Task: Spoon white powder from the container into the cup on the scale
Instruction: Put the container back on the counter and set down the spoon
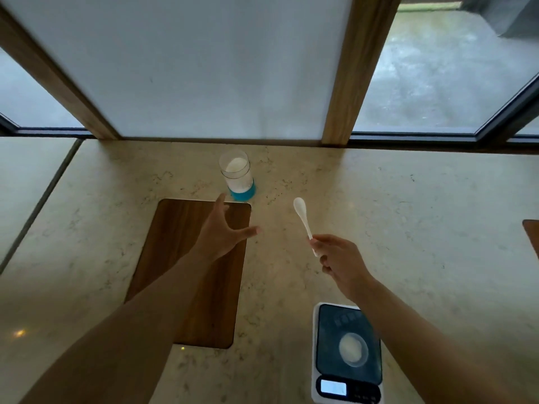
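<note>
A clear container [236, 174] with a blue base holds white powder and stands open-topped at the back of the counter. My left hand [221, 233] hovers just in front of it, fingers spread, holding nothing and apart from the container. My right hand [335, 259] pinches the handle of a white spoon [302, 212], whose bowl points toward the back and looks bare of powder. At the front right sits a white scale [345, 383] with a dark platform. On it stands a small clear cup [353, 349] with white powder inside, partly under my right forearm.
A dark wooden board [175, 272] is set into the pale marble counter [423, 214] beneath my left arm. A wall panel with wooden posts and windows closes off the back edge. Another wooden piece [532, 233] shows at the right border.
</note>
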Tool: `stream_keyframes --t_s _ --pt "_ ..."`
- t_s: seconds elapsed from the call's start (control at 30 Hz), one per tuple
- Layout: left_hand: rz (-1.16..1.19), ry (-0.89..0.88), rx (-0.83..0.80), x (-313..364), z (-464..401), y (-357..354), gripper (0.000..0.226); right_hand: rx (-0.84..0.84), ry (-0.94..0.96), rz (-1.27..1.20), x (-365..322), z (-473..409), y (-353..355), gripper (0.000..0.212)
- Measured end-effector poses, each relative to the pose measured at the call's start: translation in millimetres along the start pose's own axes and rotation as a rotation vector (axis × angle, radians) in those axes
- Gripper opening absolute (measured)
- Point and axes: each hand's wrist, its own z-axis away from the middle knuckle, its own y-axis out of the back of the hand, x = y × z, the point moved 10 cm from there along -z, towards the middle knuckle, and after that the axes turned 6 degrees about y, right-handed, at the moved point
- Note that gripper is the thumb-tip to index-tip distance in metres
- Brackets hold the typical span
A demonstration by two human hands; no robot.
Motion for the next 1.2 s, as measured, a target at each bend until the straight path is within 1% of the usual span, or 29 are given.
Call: stream_keyframes --t_s 0.13,0.27,0.47,0.6,0.77,0.9,1.07,1.2 --pt "-0.007 -0.061 -0.059 13 39 -14 0.135 0.056 0.025 -0.023 0 28 26 0.008" --pt "0.025 -0.131 -0.113 21 84 -36 0.133 0.087 0.044 -0.013 15 64 59 0.004" --pt "0.005 -0.180 -0.207 20 137 -77 0.132 0.164 0.073 0.106 45 112 112 0.005" --pt "-0.031 -0.180 -0.230 10 165 -104 0.131 0.208 0.068 0.216 73 141 147 0.015" --pt "-0.048 -0.179 -0.234 -11 193 -133 0.133 0.269 0.019 0.314 113 175 186 0.010" --pt "-0.069 -0.173 -0.257 -27 208 -155 0.136 0.293 -0.025 0.417 140 194 203 0.002" --pt "-0.106 -0.191 -0.281 -28 226 -174 0.134 0.281 -0.092 0.444 165 202 203 0.016" --pt "-0.115 -0.188 -0.296 -34 235 -179 0.132 0.262 -0.115 0.460 170 198 198 0.017"
